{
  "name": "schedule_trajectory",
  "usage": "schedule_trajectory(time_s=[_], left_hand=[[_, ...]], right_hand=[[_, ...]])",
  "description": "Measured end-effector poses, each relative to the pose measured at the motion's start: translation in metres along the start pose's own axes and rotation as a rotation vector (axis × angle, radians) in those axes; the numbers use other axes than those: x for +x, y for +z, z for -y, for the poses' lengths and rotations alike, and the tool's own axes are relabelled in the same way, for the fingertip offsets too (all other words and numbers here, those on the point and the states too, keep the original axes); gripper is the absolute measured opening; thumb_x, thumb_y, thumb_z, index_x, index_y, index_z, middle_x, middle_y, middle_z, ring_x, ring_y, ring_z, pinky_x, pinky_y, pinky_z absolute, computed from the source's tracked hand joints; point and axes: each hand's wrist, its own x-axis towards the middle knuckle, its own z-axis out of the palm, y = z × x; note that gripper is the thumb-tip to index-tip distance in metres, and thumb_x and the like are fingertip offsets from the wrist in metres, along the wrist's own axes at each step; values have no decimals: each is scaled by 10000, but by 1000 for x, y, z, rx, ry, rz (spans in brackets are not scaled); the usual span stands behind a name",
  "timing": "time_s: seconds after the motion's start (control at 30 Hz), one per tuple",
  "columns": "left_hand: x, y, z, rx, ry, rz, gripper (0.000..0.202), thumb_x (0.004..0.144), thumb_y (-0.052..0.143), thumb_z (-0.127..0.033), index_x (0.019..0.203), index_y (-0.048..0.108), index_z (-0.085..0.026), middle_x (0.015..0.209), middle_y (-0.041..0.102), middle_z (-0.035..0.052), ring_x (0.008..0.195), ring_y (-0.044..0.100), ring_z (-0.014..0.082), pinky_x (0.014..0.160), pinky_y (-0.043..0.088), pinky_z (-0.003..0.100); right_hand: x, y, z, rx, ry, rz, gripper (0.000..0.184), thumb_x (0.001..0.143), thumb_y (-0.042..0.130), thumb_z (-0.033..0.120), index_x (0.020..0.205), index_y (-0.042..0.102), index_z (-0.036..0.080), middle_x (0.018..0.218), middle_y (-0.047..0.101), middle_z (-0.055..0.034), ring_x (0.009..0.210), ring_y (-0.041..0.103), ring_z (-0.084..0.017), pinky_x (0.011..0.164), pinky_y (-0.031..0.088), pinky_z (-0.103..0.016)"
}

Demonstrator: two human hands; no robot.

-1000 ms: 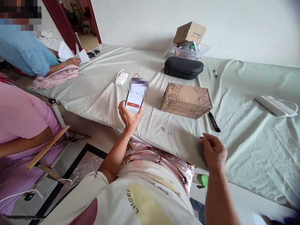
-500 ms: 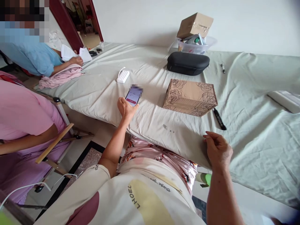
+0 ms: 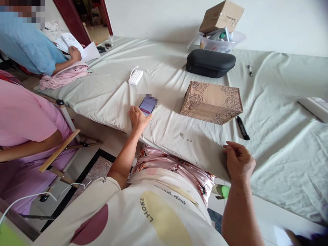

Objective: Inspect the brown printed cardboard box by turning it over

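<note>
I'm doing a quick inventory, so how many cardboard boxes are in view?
2. A scribbled box sits on the pale cloth, nearer than the black case; another box sits tilted atop the plastic tub. Others may be hidden.

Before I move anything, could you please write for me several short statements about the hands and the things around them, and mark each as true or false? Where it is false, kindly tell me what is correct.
1. The left hand holds the phone. True.
2. The phone is switched off. False: it is lit.
3. The right hand is apart from the marker. True.
4. The black case is behind the scribbled box. True.
5. The marker lies on top of the scribbled box. False: it lies beside it, on the cloth.
6. The black case is open. False: it is closed.
</note>
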Motion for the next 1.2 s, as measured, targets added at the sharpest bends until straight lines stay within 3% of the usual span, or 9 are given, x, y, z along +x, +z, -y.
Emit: schedule_trajectory(time_s=[0.13, 0.3, 0.57, 0.67, 0.8, 0.9, 1.0, 1.1, 1.2], left_hand=[[0, -1, 0, 54, -11, 30, 707, 713, 840, -405, 1276, 542, -99, 1426, 571, 278, 1420, 506, 422, 1229, 358, 557], [0, -3, 0, 114, -5, 110, 729, 757, 810, -461, 1321, 559, -72, 1448, 573, 294, 1502, 428, 421, 1277, 287, 577], [-7, -4, -5, 4, 101, 91, 971, 816, 786, -576, 1573, 378, -123, 1653, 396, 288, 1611, 266, 444, 1284, 238, 659], [-14, 2, -29, -132, 287, 87, 915, 898, 692, -627, 1596, 350, -143, 1647, 406, 268, 1614, 280, 409, 1303, 258, 594], [-21, 15, -87, -366, 524, 48, 807, 986, 501, -708, 1629, 291, -268, 1680, 372, 180, 1607, 317, 339, 1282, 345, 524], [-22, 30, -137, -444, 582, 2, 708, 1022, 414, -687, 1612, 354, -299, 1681, 341, 148, 1629, 272, 325, 1270, 373, 506], [-24, 50, -172, -502, 593, 2, 579, 1044, 377, -632, 1535, 492, -347, 1658, 377, 85, 1653, 211, 317, 1277, 369, 509], [-27, 70, -182, -518, 579, 67, 487, 1055, 371, -579, 1421, 595, -348, 1662, 396, 57, 1652, 211, 291, 1307, 326, 521], [-30, 83, -176, -493, 590, 132, 434, 1076, 339, -513, 1345, 624, -327, 1685, 385, 44, 1638, 243, 264, 1330, 283, 536]], right_hand=[[-1, 0, -2, -6, -2, 3, 384, 746, 571, 503, 997, 757, 280, 914, 805, -98, 875, 794, -333, 959, 600, -532], [-1, 0, -2, 9, -6, 0, 404, 744, 578, 497, 1013, 768, 263, 909, 806, -94, 861, 791, -322, 941, 602, -510], [-2, 2, -2, 28, -45, -31, 441, 751, 582, 512, 1028, 773, 226, 885, 792, -95, 789, 773, -293, 861, 609, -474], [2, 4, 2, 4, -97, -94, 432, 780, 582, 503, 1042, 769, 215, 869, 767, -84, 775, 746, -275, 850, 606, -469], [27, 12, 25, -24, -317, -275, 428, 812, 580, 444, 1129, 728, 196, 1048, 722, -124, 998, 718, -298, 898, 593, -479], [55, 27, 58, -52, -524, -362, 432, 858, 613, 445, 1193, 694, 185, 1234, 658, -169, 1204, 638, -315, 1071, 502, -519], [75, 50, 92, -149, -528, -335, 393, 925, 629, 448, 1233, 665, 206, 1387, 578, -170, 1349, 539, -342, 1139, 404, -576], [84, 74, 110, -218, -528, -258, 322, 984, 601, 471, 1215, 650, 252, 1463, 495, -128, 1460, 421, -379, 1163, 311, -658], [87, 86, 106, -231, -518, -194, 276, 1019, 574, 470, 1169, 646, 250, 1487, 447, -135, 1520, 310, -405, 1147, 301, -676]])
